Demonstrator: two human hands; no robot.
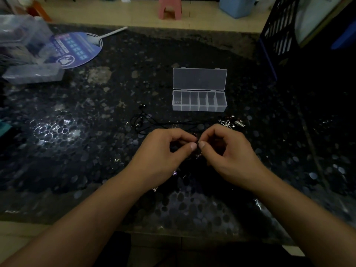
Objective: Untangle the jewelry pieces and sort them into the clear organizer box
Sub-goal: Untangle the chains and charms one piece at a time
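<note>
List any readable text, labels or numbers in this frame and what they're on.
None can be read.
Round hand fan: printed lines, a grid of small blocks and a white logo, all too blurred to read.
Clear organizer box: no label visible.
Clear plastic containers at far left: no legible print.
Silver flower pendant: no marking visible.

Dim light; dark pebble-pattern table (77, 132); beige tile floor (115, 14); pink stool (170, 7) behind

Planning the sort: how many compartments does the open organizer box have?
6, in a single row across the organizer box, left to right. The leftmost compartment already holds something small; the other five look empty.
</note>
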